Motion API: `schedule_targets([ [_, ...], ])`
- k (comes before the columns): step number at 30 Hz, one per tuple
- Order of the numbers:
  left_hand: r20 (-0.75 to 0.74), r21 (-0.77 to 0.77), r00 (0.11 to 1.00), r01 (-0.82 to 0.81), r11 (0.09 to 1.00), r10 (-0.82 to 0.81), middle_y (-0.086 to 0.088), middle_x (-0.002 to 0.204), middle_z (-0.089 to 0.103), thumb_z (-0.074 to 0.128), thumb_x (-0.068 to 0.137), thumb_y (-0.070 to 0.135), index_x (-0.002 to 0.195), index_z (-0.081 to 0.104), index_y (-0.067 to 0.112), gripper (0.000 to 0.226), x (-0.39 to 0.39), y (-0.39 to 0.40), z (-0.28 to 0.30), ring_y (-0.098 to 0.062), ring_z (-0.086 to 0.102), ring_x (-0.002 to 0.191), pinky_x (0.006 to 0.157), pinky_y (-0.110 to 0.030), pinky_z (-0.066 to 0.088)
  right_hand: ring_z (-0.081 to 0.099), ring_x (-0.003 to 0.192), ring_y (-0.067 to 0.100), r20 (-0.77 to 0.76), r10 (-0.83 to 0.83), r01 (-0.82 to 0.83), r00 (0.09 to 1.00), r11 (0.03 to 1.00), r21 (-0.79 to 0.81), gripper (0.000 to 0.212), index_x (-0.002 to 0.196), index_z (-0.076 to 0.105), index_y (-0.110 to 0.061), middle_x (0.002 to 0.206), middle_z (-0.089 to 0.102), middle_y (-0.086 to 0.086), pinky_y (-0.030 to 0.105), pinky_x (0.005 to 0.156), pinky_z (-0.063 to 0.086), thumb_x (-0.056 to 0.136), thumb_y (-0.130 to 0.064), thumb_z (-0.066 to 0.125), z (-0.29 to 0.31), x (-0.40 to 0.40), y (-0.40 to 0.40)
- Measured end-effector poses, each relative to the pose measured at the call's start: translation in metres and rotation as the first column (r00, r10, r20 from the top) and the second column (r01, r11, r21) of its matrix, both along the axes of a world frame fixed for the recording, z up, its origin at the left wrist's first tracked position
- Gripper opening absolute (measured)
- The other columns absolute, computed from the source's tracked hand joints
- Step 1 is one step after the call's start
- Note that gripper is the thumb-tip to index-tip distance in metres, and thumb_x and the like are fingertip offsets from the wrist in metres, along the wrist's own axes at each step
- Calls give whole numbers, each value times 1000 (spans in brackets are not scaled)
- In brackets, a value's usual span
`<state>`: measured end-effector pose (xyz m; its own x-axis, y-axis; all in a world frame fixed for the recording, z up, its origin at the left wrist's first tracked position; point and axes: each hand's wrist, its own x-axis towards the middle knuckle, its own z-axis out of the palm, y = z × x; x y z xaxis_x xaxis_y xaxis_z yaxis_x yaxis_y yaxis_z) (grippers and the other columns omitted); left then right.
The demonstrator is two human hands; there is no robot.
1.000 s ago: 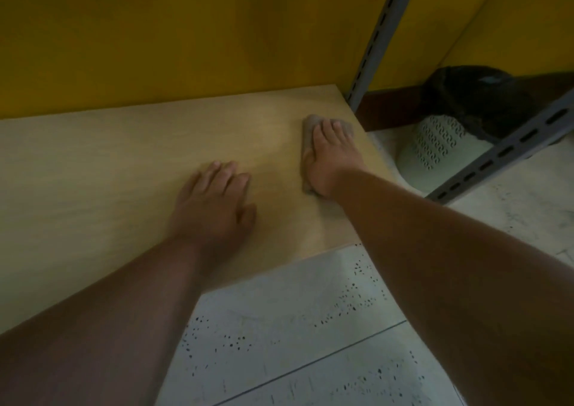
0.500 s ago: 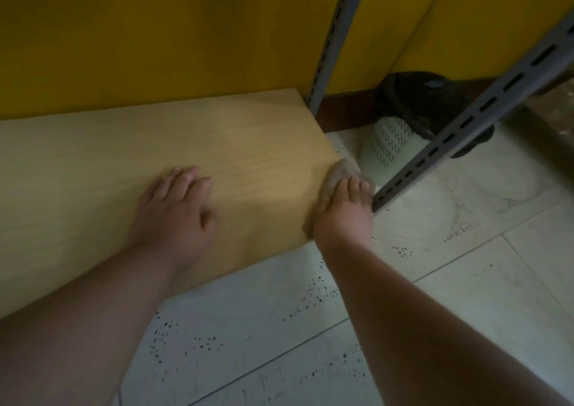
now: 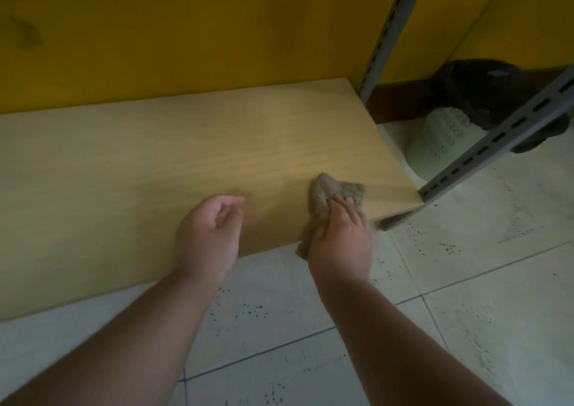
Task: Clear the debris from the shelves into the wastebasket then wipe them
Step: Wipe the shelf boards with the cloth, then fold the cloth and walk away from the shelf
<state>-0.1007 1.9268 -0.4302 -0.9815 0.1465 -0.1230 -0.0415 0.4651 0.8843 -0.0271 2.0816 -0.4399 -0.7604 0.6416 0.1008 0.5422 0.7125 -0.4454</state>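
Observation:
A light wooden shelf (image 3: 155, 157) runs low above the floor in front of a yellow wall. My right hand (image 3: 341, 234) holds a bunched brown cloth (image 3: 335, 191) on the shelf's front edge, near its right end. The cloth sticks out past my fingertips and hangs below my palm. My left hand (image 3: 208, 234) hovers over the front of the shelf, fingers curled in, with nothing visible in it. The pale green perforated wastebasket (image 3: 441, 138), lined with a black bag (image 3: 484, 92), stands on the floor just right of the shelf. No debris shows on the shelf.
Two grey slotted metal uprights frame the shelf's right end, one at the back (image 3: 391, 29) and one at the front (image 3: 497, 138) crossing before the wastebasket. Pale speckled floor tiles (image 3: 466, 312) lie below and to the right.
My right hand has slid the cloth left from the shelf's front right corner. My left hand has lifted off the shelf and its fingers have curled in.

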Motion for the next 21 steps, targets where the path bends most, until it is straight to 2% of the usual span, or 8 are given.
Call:
schedule_targets([
  [2, 107, 109, 989, -116, 987, 104, 13, 94, 73, 58, 95, 15, 89, 71, 30, 21, 0, -14, 5, -5, 67, 84, 71, -21, 47, 43, 135, 22, -60, 169, -171, 984, 985, -31, 37, 131, 59, -7, 139, 56, 7, 26, 114, 20, 100, -18, 42, 1, -12, -21],
  [4, 244, 144, 955, -209, 967, 169, 12, 94, 74, 63, 87, 24, 87, 73, 32, 13, -3, -30, 6, -12, 69, 89, 82, -31, 53, 51, 129, 25, -74, 344, -350, 936, 933, -81, 36, 127, 62, -6, 133, 61, 9, 26, 111, 27, 98, -17, 45, 4, -28, -42],
  [6, 405, 174, 887, -312, 934, 221, 6, 98, 75, 62, 75, 35, 90, 74, 34, 19, -3, -48, 9, -20, 71, 94, 90, -43, 55, 53, 125, 25, -54, 492, -494, 869, 852, -174, 36, 127, 62, -7, 131, 62, 10, 24, 106, 32, 97, -17, 46, 14, -39, -62],
  [8, 581, 246, 787, -412, 877, 207, -3, 104, 75, 64, 84, 37, 102, 73, 25, 23, 4, -63, 17, -24, 71, 97, 91, -47, 55, 56, 118, 22, -23, 591, -568, 807, 763, -310, 34, 129, 61, -14, 129, 63, 7, 20, 94, 37, 98, -17, 47, 32, -41, -85],
  [10, 727, 296, 670, -506, 810, 153, -7, 105, 75, 55, 98, 38, 111, 69, 16, 29, 17, -77, 33, -25, 71, 96, 86, -44, 57, 58, 112, 20, 12, 635, -568, 773, 700, -433, 33, 128, 62, -20, 126, 64, 3, 22, 87, 41, 99, -19, 48, 52, -33, -108],
  [13, 826, 318, 556, -590, 742, 88, -9, 111, 74, 50, 100, 41, 118, 68, 16, 35, 45, -108, 61, -26, 71, 99, 81, -43, 56, 55, 119, 18, 22, 602, -470, 798, 645, -602, 34, 128, 63, -22, 131, 62, 2, 24, 98, 41, 98, -17, 48, 83, -8, -135],
  [16, 831, 241, 534, -598, 765, 156, -8, 115, 73, 52, 99, 33, 122, 66, 19, 31, 81, -146, 97, -30, 68, 105, 92, -52, 51, 50, 125, 15, 124, 650, -473, 749, 657, -588, 42, 136, 55, -23, 139, 54, -2, 30, 106, 39, 95, -13, 49, 121, 25, -150],
  [21, 825, 229, 540, -590, 774, 167, -5, 112, 73, 45, 104, 23, 117, 67, 25, 26, 143, -200, 195, -30, 69, 105, 86, -52, 55, 50, 121, 11, 143, 688, -467, 712, 615, -635, 55, 140, 48, -23, 139, 48, -5, 35, 101, 48, 88, -30, 66, 212, 77, -193],
])
